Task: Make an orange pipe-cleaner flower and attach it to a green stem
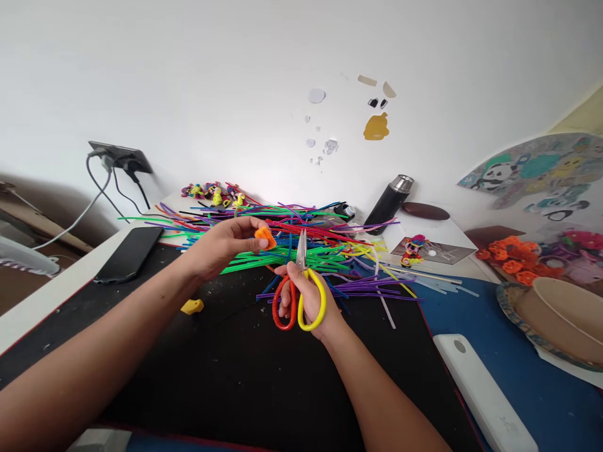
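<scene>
Between the thumb and fingers of my left hand [235, 242] is a small orange fuzzy piece [265, 238], raised over the pile. My right hand [308, 295] grips a pair of scissors [301, 251] with one red and one yellow handle loop, the blades pointing up and away from me. The blades look nearly closed. Behind both hands lies a spread of coloured pipe cleaners [245, 260], among them green, red, blue and purple ones. A small yellow piece [192, 306] rests on the black mat [226, 370] below my left forearm.
A phone [129, 254] lies at the left, below a wall socket with cables. Several small fuzzy figures [214, 193] stand at the back. A black flask [389, 204] leans back right. A white oblong device [485, 392], a round bowl [572, 307] and orange fuzzy flowers [511, 256] are at the right.
</scene>
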The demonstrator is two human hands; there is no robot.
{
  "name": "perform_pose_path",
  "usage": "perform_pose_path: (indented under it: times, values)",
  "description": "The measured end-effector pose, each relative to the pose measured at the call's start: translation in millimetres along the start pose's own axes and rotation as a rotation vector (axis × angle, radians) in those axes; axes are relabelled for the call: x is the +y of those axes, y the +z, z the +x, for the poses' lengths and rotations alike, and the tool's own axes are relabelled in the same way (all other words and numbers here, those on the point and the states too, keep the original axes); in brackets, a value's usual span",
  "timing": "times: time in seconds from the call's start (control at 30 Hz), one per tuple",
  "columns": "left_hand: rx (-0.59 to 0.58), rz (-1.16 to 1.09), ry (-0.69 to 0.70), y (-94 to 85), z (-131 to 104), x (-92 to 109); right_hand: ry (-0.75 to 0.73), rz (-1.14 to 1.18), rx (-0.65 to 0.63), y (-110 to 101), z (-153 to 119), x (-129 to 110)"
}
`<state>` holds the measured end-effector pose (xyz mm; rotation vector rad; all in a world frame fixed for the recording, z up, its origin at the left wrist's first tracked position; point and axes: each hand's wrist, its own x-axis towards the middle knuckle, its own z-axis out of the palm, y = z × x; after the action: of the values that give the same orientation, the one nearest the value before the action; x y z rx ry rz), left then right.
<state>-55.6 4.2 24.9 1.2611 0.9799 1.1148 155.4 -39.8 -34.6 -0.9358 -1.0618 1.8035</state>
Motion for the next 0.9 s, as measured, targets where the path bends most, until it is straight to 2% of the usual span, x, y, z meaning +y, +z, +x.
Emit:
perform_pose_path:
  times: [0.3, 0.43, 0.53, 0.7, 0.9]
  values:
    - [0.204, -0.171, 0.161, -10.4, 1.5, 17.0, 0.032, -0.302, -0.224, 11.1, -14.2, 3.8]
    - [0.254, -0.183, 0.218, -9.2, 0.0, 24.6, 0.094, -0.503, -0.264, 11.5, -18.4, 11.8]
    - [0.224, -0.209, 0.217, -4.2, -2.8, 28.6, 0.156, -0.639, -0.268, 14.3, -20.3, 15.9]
    - [0.104, -0.324, 0.116, 3.7, -7.0, 26.2, 0.182, -0.637, -0.246, 27.4, -16.9, 20.5]
    - [0.051, -0.488, -0.005, 1.8, -4.2, 20.3, 0.22, -0.843, -0.192, 49.9, -12.6, 12.4]
